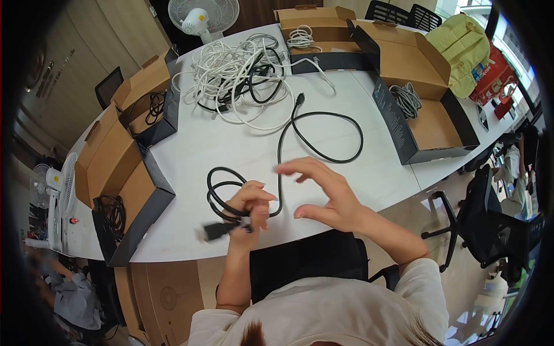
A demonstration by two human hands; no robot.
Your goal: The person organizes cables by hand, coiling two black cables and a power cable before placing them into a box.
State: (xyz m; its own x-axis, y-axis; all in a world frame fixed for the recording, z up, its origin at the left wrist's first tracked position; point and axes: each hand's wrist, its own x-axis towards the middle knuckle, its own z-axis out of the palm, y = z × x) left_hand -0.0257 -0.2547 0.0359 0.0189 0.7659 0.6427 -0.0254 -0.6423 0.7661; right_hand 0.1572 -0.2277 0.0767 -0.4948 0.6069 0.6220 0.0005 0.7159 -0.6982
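Note:
My left hand (247, 213) is closed around a black cable (359, 135), close to one end. A blurred black plug (218, 230) sticks out to the left of that hand, and loops of the cable hang beside the fingers. From there the cable runs up the white table (231, 147) and bends into a wide loop. Its other connector (299, 99) lies near the white cables. My right hand (329, 199) is just right of the cable, thumb and fingers apart, holding nothing.
A tangled pile of white and black cables (236, 78) lies at the back. Open boxes hold coiled cables: black ones in the left boxes (130, 173), a grey coil (406, 101) at right, a white coil (301, 38) behind. Fans (203, 17) stand at the edges.

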